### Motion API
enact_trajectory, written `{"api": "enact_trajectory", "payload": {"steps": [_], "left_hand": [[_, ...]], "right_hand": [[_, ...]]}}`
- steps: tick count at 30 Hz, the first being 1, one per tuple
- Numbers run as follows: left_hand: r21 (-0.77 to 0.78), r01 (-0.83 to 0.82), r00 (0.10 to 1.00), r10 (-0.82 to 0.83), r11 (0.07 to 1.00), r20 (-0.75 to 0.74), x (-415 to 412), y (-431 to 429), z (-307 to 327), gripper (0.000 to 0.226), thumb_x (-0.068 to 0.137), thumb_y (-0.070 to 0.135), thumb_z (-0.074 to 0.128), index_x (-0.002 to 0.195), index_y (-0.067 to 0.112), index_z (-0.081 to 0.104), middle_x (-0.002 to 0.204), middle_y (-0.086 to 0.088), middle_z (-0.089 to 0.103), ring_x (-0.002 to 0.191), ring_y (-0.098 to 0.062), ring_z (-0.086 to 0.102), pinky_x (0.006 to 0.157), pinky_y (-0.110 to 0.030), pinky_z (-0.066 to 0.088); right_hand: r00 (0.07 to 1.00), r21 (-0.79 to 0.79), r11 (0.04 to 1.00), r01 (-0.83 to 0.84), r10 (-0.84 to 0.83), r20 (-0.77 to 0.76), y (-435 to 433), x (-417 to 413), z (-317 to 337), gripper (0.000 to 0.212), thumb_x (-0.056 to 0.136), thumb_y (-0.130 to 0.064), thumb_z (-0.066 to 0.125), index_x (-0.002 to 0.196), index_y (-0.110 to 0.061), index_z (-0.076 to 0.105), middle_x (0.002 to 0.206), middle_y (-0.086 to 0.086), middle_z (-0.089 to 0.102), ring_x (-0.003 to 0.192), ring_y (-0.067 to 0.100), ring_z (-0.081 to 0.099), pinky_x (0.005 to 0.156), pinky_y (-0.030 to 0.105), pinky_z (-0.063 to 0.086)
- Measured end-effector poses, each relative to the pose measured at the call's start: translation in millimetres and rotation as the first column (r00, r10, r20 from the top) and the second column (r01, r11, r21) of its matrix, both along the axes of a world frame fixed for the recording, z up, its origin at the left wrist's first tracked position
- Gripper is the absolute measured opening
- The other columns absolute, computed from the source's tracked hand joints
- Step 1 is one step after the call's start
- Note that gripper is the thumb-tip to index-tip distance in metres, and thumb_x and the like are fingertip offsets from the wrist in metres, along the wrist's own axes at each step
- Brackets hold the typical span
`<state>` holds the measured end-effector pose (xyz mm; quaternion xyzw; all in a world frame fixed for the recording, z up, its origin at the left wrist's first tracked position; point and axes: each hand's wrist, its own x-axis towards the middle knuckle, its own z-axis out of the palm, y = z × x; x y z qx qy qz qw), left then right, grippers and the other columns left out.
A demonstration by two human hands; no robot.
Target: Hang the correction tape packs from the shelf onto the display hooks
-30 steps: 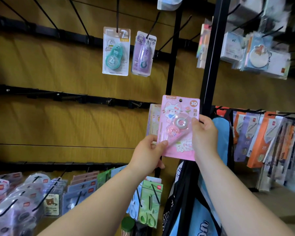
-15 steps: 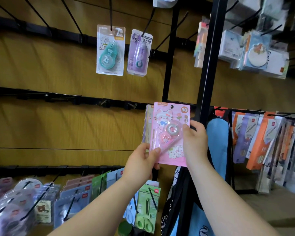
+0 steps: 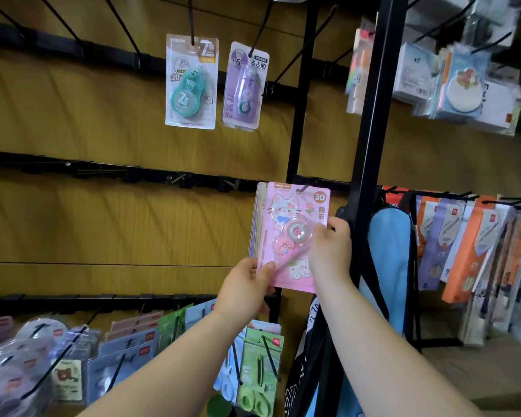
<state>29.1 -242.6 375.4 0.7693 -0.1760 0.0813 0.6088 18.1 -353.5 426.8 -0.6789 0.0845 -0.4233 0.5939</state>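
– Wood-grain wall panels (image 3: 103,221) crossed by black hook rails (image 3: 73,170), seen from the head camera. Where is the pack?

– It is a pink card-backed correction tape pack (image 3: 292,236), held upright against the middle rail, just beside the black upright post (image 3: 370,145). Its hang hole sits at the black wire hook (image 3: 304,188), and the tip seems to be poking through.

– And the hands?

– The left hand (image 3: 247,287) pinches the pack's lower left corner, with the fingers curled and the thumb on the front. The right hand (image 3: 331,251) grips the right edge, fingers wrapped round it.

– How far along is it?

– I'd say mid-hang. The pack is on the tip but has not been let go. Pale cards (image 3: 254,224) are stacked close behind it. Above hang a teal-dispenser pack (image 3: 191,82) and a purple pack (image 3: 245,85), each on its own hook. The supply shelf is out of view, so I cannot tell what is left.

– Any writing?

– The pink pack has "30" in an orange circle and the characters 隐形, but its top strip is too small to read. The teal pack shows "7" and "20", and the purple one "6".
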Motion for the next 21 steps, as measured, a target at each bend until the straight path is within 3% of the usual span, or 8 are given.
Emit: {"api": "enact_trajectory", "payload": {"steps": [3, 5, 9, 13, 16, 19, 21], "left_hand": [[0.022, -0.022, 0.999, 0.022, 1.0, -0.023, 14, -4, 2, 0.023, 0.095, 0.035, 0.041, 0.101, 0.014, 0.05, 0.074, 0.003, 0.059, 0.042, -0.009, 0.046, 0.044, -0.019, 0.038], [0.048, -0.026, 0.999, 0.028, 0.999, -0.03, 23, -8, 3, 0.02, 0.095, 0.034, 0.04, 0.098, 0.016, 0.048, 0.074, 0.003, 0.059, 0.048, -0.011, 0.046, 0.046, -0.02, 0.039], [0.088, -0.057, 0.997, 0.061, 0.994, -0.041, 39, -12, 2, 0.021, 0.096, 0.036, 0.038, 0.1, 0.018, 0.046, 0.091, -0.003, 0.061, 0.057, -0.013, 0.05, 0.05, -0.022, 0.039], [0.078, -0.053, 0.997, 0.057, 0.995, -0.043, 44, -12, -4, 0.024, 0.095, 0.037, 0.039, 0.105, 0.016, 0.048, 0.079, 0.003, 0.056, 0.056, -0.012, 0.049, 0.05, -0.022, 0.04], [0.107, -0.062, 0.996, 0.069, 0.992, -0.062, 42, -10, -12, 0.032, 0.094, 0.038, 0.041, 0.11, 0.011, 0.049, 0.073, 0.003, 0.056, 0.059, -0.016, 0.054, 0.06, -0.029, 0.046], [0.143, -0.081, 0.991, 0.095, 0.986, -0.095, 38, -5, -17, 0.039, 0.093, 0.039, 0.042, 0.117, 0.008, 0.05, 0.083, -0.005, 0.061, 0.059, -0.017, 0.052, 0.06, -0.027, 0.043], [0.159, -0.11, 0.99, 0.123, 0.981, -0.072, 34, 1, -18, 0.04, 0.093, 0.039, 0.043, 0.114, 0.007, 0.052, 0.083, -0.005, 0.06, 0.07, -0.02, 0.053, 0.065, -0.026, 0.041]], "right_hand": [[0.999, -0.02, 1.0, -0.019, 0.018, -0.042, -2, 14, 3, 0.027, 0.096, -0.01, 0.035, 0.118, -0.003, 0.05, 0.1, 0.009, 0.056, 0.069, 0.011, 0.047, 0.052, 0.019, 0.033], [0.998, -0.033, 0.999, -0.021, 0.019, -0.064, -3, 22, 5, 0.027, 0.096, -0.011, 0.035, 0.116, -0.003, 0.051, 0.104, 0.012, 0.057, 0.077, 0.015, 0.051, 0.055, 0.022, 0.037], [0.996, -0.032, 0.999, 0.002, -0.005, -0.091, -2, 35, 4, 0.029, 0.097, -0.014, 0.034, 0.119, -0.002, 0.05, 0.115, 0.015, 0.059, 0.088, 0.018, 0.05, 0.055, 0.021, 0.037], [0.992, -0.009, 1.0, 0.013, -0.014, -0.122, 1, 38, -6, 0.032, 0.097, -0.02, 0.034, 0.121, -0.003, 0.046, 0.116, 0.017, 0.058, 0.096, 0.028, 0.055, 0.078, 0.033, 0.043], [0.983, -0.024, 1.0, -0.016, 0.011, -0.182, 2, 32, -17, 0.031, 0.096, -0.022, 0.038, 0.121, -0.004, 0.043, 0.109, 0.012, 0.054, 0.098, 0.027, 0.053, 0.08, 0.034, 0.042], [0.967, -0.098, 0.995, 0.001, -0.026, -0.254, 4, 24, -27, 0.035, 0.092, -0.02, 0.047, 0.124, -0.007, 0.042, 0.126, 0.014, 0.052, 0.111, 0.03, 0.054, 0.094, 0.041, 0.046], [0.961, -0.114, 0.993, -0.011, -0.021, -0.274, 5, 14, -26, 0.046, 0.091, -0.02, 0.05, 0.134, -0.01, 0.035, 0.139, 0.014, 0.042, 0.121, 0.03, 0.048, 0.102, 0.041, 0.042]]}}
